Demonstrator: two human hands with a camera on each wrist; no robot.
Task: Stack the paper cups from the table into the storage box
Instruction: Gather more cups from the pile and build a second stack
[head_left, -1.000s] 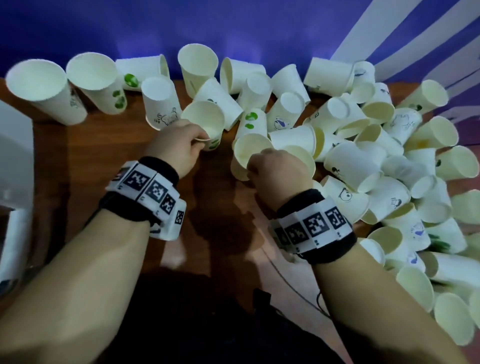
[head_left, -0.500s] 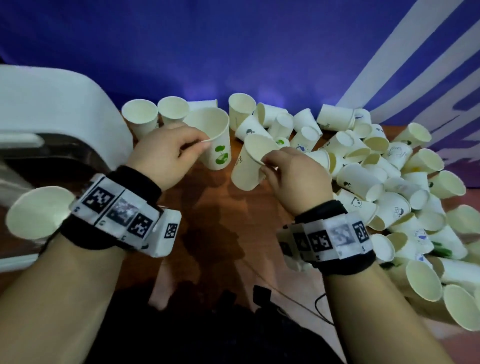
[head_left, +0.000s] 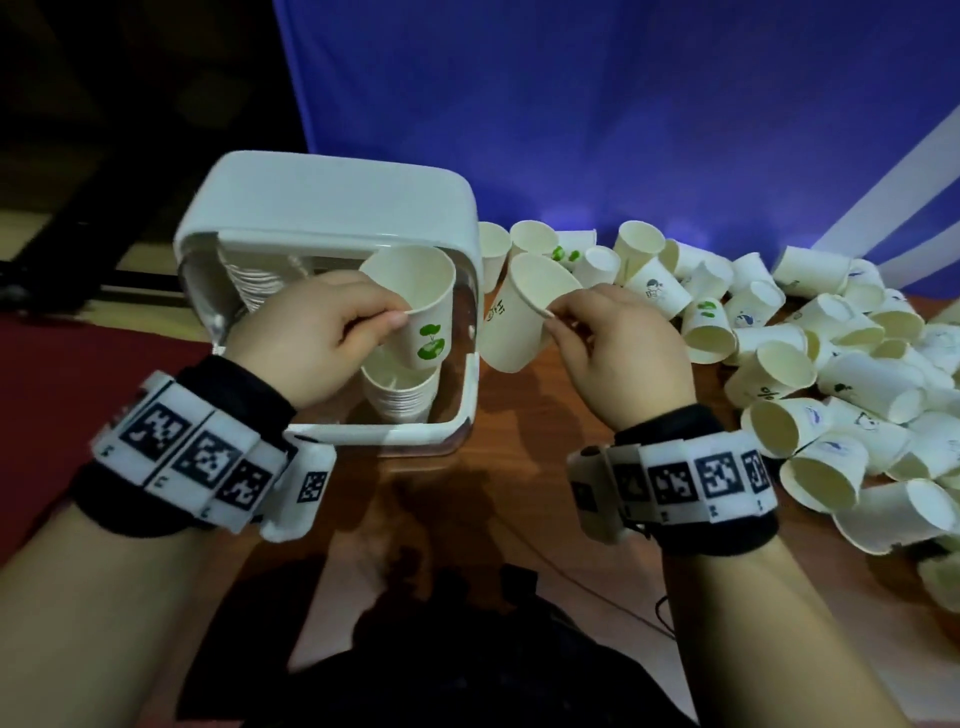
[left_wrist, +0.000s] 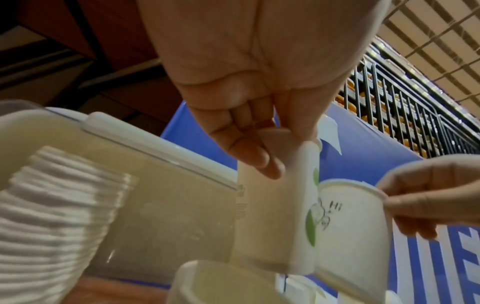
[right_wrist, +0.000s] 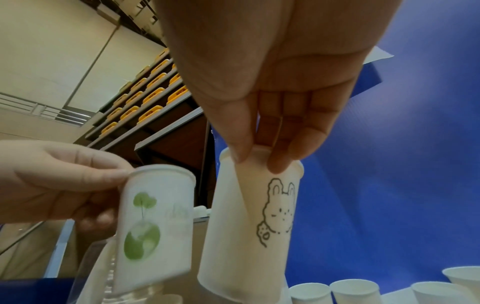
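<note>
Head view: a leaf-print cup (head_left: 418, 306), pinched by the left hand (head_left: 322, 338), is held over a nested stack (head_left: 402, 397) in the storage box (head_left: 332, 208); a rabbit-print cup (head_left: 519, 317) is pinched by the right hand (head_left: 618, 348). Many loose cups (head_left: 831, 364) remain on the table (head_left: 519, 467).

Head view from above my wrists, facing forward and down on the storage box (head_left: 332, 208), left wrist view close under my palm beside the box wall, right wrist view low just right of it, both sharing the green-leaf cup (left_wrist: 298, 216).
</note>
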